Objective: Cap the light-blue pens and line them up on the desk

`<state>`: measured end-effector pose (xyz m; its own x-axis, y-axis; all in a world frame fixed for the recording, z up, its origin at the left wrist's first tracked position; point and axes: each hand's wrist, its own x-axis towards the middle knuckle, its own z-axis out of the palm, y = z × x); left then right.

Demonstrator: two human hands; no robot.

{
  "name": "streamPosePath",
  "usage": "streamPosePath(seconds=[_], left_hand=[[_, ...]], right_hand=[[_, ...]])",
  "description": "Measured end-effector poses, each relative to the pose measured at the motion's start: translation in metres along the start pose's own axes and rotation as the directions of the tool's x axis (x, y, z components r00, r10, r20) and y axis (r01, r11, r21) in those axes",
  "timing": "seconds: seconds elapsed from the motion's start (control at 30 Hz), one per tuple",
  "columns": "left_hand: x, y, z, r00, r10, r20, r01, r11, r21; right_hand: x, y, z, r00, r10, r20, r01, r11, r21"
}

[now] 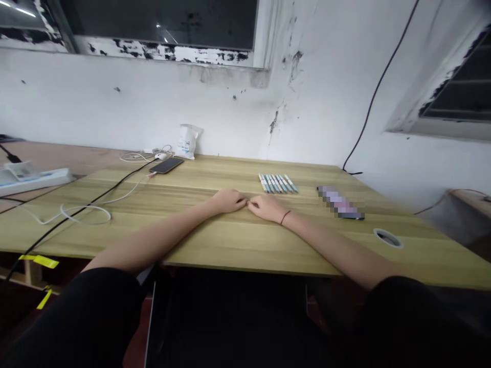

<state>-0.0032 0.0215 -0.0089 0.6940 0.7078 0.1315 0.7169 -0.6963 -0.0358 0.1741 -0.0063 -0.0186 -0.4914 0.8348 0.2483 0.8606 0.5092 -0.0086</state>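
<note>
My left hand (230,200) rests on the wooden table with its fingers curled. My right hand (267,207), with a thin red band at the wrist, lies beside it, its fingers pinched together. The fingertips of both hands meet or nearly meet; anything between them is hidden or too small to make out. Just behind my right hand, several slim pens (276,183) with white and blue barrels lie side by side in a row. Neither hand touches these pens.
A dark phone (166,165) with a white cable lies at the back left, near a white packet (187,141). A power strip (36,180) is far left. A blurred flat pouch (339,202) and a round cable hole (388,238) are right.
</note>
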Motion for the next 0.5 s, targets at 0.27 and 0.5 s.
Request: streamPosePath(seconds=[0.27, 0.5], left_hand=[[0.000, 0.000, 0.000, 1.000, -0.008, -0.003, 0.008, 1.000, 0.018], [0.002, 0.000, 0.003, 1.000, -0.010, -0.016, 0.010, 0.999, 0.044]], right_hand=[[0.000, 0.000, -0.002, 1.000, -0.012, 0.002, 0.011, 1.000, 0.026], [0.023, 0.072, -0.011, 0.931, 0.191, -0.311, -0.203, 0.979, -0.008]])
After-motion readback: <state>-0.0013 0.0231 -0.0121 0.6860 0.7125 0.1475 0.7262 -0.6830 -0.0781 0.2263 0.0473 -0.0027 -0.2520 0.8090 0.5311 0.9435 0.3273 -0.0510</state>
